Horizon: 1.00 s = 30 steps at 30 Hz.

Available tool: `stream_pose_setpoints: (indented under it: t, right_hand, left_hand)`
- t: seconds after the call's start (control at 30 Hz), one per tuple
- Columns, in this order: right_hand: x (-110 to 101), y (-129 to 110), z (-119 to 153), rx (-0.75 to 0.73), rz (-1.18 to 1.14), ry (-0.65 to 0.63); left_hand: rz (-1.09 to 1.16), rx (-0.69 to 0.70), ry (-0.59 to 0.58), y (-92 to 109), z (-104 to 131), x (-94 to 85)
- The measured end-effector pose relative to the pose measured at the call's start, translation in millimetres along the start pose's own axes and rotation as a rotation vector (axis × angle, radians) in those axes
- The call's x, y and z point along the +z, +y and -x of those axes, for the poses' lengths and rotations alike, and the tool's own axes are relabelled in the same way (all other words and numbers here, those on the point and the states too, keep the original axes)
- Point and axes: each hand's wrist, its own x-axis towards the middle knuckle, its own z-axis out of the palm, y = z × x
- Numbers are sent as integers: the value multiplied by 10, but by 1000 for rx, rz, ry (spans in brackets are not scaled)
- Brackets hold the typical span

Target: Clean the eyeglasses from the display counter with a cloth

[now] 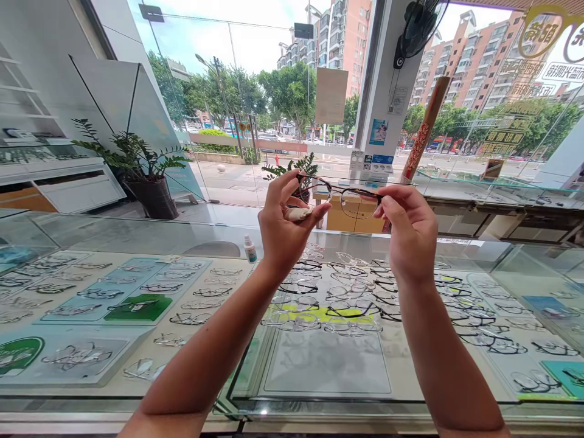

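A pair of eyeglasses [360, 204] with dark upper rims and thin metal lower rims is held up above the glass counter, between both hands. My left hand [287, 225] is closed on the frame's left end, and a whitish folded cloth [298, 213] is tucked in its palm. With thumb and fingers my right hand [410, 225] pinches the right end near the hinge. The temples are mostly hidden by the hands. Below them, several rows of eyeglasses [349, 309] lie inside the glass display case [328, 365].
A small white spray bottle [250, 249] stands on the counter at left of my left hand. Potted plants [152, 182] are beyond the counter. More display cases [542, 280] flank it on the right. A wall fan [420, 27] hangs on the pillar above.
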Motion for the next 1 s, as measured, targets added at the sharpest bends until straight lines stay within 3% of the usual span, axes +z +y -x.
stream_pose_setpoints:
  t: [0.23, 0.57, 0.77, 1.0]
  right_hand:
    - [-11, 11, -5, 3, 87, -13]
    - [-46, -47, 0, -35, 201, -61]
    - [-47, -110, 18, -258, 488, -164]
    - [-71, -21, -2, -223, 571, -264]
  left_hand:
    - [-29, -20, 3, 35, 5, 10]
    - [-129, 57, 44, 109, -10, -10]
    - [-175, 150, -41, 167, 2, -18]
    - [-177, 162, -125, 221, 7, -7]
